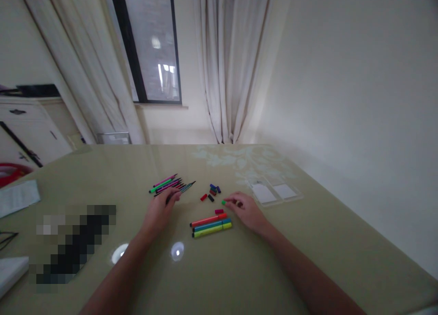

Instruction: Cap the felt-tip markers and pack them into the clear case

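A pile of several uncapped pens (pixel 167 184) lies left of centre on the table. My left hand (pixel 164 205) is at the pile's near edge, its fingers bent together; what they hold, if anything, is hidden. Between the thumb and fingers of my right hand (pixel 244 207) is a small green cap (pixel 224 202). Several loose caps (pixel 212 190), blue, red and black, lie between the hands, with a dark pink cap (pixel 219 211) nearer me. Closer still, a red marker (pixel 208 221), a blue marker (pixel 210 226) and a yellow-green marker (pixel 211 230) lie side by side, capped.
Clear plastic cases (pixel 273 191) with white inserts lie to the right on the glossy table (pixel 239 274). At the left are a folded packet (pixel 18 197), a white object (pixel 12 271) and a pixelated dark area. Behind stand curtains and a window.
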A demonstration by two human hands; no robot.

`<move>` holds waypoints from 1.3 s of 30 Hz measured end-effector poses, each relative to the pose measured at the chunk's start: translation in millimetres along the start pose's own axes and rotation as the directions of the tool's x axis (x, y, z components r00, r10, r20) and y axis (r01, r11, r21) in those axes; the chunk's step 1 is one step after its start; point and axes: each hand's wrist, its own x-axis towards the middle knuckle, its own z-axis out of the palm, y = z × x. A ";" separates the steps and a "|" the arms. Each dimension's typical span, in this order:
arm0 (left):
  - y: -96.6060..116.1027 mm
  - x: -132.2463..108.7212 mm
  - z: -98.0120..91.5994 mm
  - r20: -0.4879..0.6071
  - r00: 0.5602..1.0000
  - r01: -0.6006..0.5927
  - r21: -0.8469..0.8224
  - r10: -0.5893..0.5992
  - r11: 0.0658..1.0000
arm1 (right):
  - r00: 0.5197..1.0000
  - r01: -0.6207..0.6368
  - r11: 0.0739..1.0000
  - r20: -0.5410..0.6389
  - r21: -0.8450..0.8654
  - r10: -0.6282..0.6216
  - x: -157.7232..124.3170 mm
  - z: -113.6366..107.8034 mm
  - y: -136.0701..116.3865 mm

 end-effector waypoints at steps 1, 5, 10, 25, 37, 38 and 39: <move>2.0 0.4 1.2 0.000 1.000 -0.009 -0.062 0.009 0.998 | 1.000 0.015 0.999 -0.012 -0.041 -0.016 6.9 2.2 -2.0; 6.4 1.1 4.7 0.003 1.000 -0.010 -0.238 0.012 0.971 | 0.999 0.038 0.956 0.016 -0.291 -0.035 42.3 17.3 -12.0; 8.1 0.3 2.5 0.039 0.999 0.030 -0.355 -0.017 0.934 | 0.999 -0.027 0.829 0.002 -0.559 0.035 71.3 39.0 -12.3; 19.6 -2.4 0.3 -0.020 0.991 0.099 -0.555 -0.132 0.826 | 0.992 -0.069 0.909 -0.124 -0.410 0.020 47.3 25.4 -24.1; 56.8 -20.7 4.6 0.045 0.999 0.049 -0.550 -0.028 0.834 | 0.974 -0.029 0.883 -0.184 0.468 0.130 -19.4 -16.5 -21.3; 59.7 -22.3 4.2 0.049 0.998 0.047 -0.545 -0.025 0.837 | 0.973 -0.025 0.871 -0.188 0.491 0.134 -19.3 -17.9 -24.8; 62.3 -23.9 3.8 0.053 0.998 0.046 -0.542 -0.020 0.839 | 0.972 -0.019 0.863 -0.193 0.504 0.134 -19.8 -19.1 -28.0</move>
